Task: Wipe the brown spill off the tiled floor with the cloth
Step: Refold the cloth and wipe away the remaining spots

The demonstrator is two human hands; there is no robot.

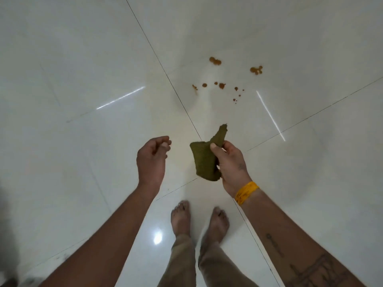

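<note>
An olive-green cloth (204, 157) hangs bunched in my right hand (230, 165), which grips it at waist height above the floor; a yellow band circles that wrist. My left hand (152, 159) is beside it to the left, fingers curled loosely, holding nothing. The brown spill (222, 85) is a scatter of several drops and blobs on the white tiled floor (83, 79), ahead of the hands and slightly right; two larger blobs lie farthest away. The cloth does not touch the spill.
My two bare feet (199, 218) stand on the glossy tiles below the hands, near a crossing of dark grout lines. Light streaks reflect off the floor left and right of the spill. A dark blurred shape sits at the bottom left edge.
</note>
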